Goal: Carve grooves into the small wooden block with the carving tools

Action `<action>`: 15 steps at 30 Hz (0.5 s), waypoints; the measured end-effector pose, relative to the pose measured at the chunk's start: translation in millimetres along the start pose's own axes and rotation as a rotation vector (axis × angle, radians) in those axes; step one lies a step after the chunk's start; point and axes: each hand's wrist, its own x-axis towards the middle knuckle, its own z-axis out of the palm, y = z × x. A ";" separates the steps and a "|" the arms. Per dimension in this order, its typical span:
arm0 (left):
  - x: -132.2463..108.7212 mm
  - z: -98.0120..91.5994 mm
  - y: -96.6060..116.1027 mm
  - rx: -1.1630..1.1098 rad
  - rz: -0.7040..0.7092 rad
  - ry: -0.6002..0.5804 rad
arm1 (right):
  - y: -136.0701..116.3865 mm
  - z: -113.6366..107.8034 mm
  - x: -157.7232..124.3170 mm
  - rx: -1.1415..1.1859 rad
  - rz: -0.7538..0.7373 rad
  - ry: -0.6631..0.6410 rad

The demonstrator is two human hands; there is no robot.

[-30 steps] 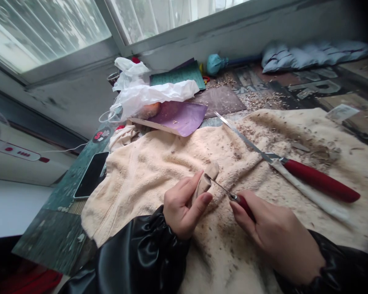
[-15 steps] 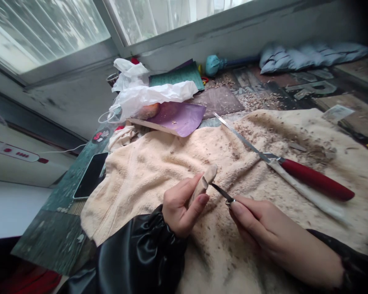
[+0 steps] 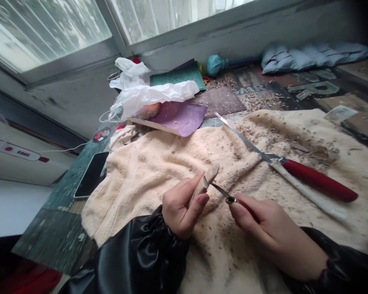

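Note:
My left hand (image 3: 184, 206) is closed around a small pale piece of carved wood (image 3: 211, 174), whose notched upper end sticks out past the thumb and fingers. In my right hand (image 3: 263, 228) is a carving knife (image 3: 221, 190) with a narrow dark blade and a metal collar; its handle is mostly hidden in my fist. The blade's tip is at the notch in the wood, seemingly touching it. Under both hands spreads a cream towel (image 3: 147, 171) strewn with shavings. To the right lie a red-handled knife (image 3: 320, 179) and a long thin blade with a white-wrapped grip (image 3: 245, 141).
A phone (image 3: 91, 174) rests at the table's left edge. Behind the towel are purple sheets (image 3: 184, 118), a white plastic bag (image 3: 159, 93) and a green mat (image 3: 179, 77). Wood shavings (image 3: 263, 99) cover the table beyond. A grey-blue padded roll (image 3: 313, 59) lies along the wall.
My right hand has turned slightly, so the knife's collar now faces me more and the blade's angle differs. My left hand and the wood have hardly moved.

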 end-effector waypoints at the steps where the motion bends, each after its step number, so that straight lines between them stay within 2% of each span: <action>1: -0.1 0.2 0.1 0.020 -0.008 0.005 | 2.1 2.3 -0.8 -0.103 -0.049 0.073; 4: 0.4 0.3 0.7 0.072 -0.017 0.007 | 7.8 7.3 -2.9 -0.301 -0.134 0.195; 8: 2.1 -0.7 2.9 0.117 0.010 0.008 | 8.5 8.4 -3.1 -0.401 -0.209 0.258; 10: 2.5 -1.3 4.2 0.106 0.032 0.002 | 6.0 7.7 -2.9 -0.371 -0.195 0.236; 15: 1.0 -0.5 4.2 -0.017 0.003 -0.036 | -2.3 3.3 -4.0 -0.163 -0.038 0.048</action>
